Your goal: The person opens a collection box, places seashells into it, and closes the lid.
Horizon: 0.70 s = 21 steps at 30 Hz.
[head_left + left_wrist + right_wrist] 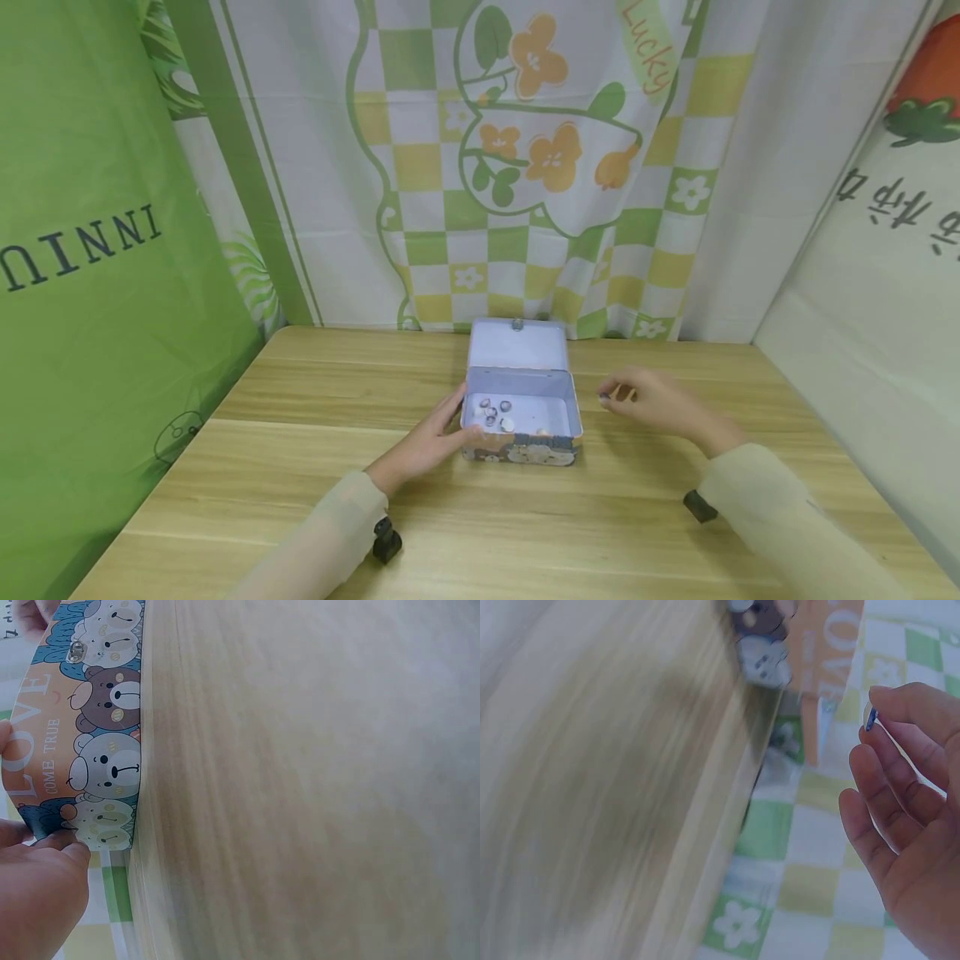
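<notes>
A hinged tin box (536, 455) with cartoon bears on its outside stands on the table, lid (517, 343) raised and leaning back. Several small round pieces (506, 407) lie inside it, mostly toward its left; their exact kind is too small to tell. My left hand (423, 446) grips the box at its left side, with the thumb near the front corner. To the right of the box, apart from it, my right hand (656, 406) pinches a small, thin, rounded piece (870, 718) with blue and white on it between thumb and forefinger.
The wooden table (300, 500) carries the box near its back edge. Behind it hangs a checked, flowered curtain (420, 208). Green cloth (97, 333) hangs on the left and pale printed cloth (877, 333) on the right. A thin dark cable (176, 433) shows at the left edge.
</notes>
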Motion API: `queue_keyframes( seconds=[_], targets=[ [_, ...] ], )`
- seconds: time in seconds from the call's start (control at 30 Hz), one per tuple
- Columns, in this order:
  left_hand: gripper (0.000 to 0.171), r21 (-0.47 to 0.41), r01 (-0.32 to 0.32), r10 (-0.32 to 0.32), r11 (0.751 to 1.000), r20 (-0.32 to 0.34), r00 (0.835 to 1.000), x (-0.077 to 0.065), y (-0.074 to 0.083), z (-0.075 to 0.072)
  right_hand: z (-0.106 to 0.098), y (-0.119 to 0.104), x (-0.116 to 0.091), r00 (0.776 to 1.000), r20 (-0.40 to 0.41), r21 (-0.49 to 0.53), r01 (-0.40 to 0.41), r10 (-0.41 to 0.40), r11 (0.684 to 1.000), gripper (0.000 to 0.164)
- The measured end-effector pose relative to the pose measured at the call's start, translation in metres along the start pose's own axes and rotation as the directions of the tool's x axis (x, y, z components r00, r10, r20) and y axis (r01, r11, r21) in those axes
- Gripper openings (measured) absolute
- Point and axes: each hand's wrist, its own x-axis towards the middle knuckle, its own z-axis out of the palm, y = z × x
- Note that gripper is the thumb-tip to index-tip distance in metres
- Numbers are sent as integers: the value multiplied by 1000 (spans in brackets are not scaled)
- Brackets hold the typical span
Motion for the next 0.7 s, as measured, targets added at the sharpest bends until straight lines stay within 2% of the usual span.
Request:
queue_keyframes(
  seconds=[0.23,0.47,0.7],
  targets=[
    [90,-8,-1,1,1000,-5,1000,0,-3,0,11,-19,23,996,-18,22,85,-85,996,14],
    [91,8,-11,11,1000,-12,1000,0,-2,0,27,-34,42,993,-5,60,118,-117,991,17],
    [87,6,-11,11,1000,-3,1000,2,-3,0,43,-40,53,990,13,42,137,-138,990,17]
  ],
)
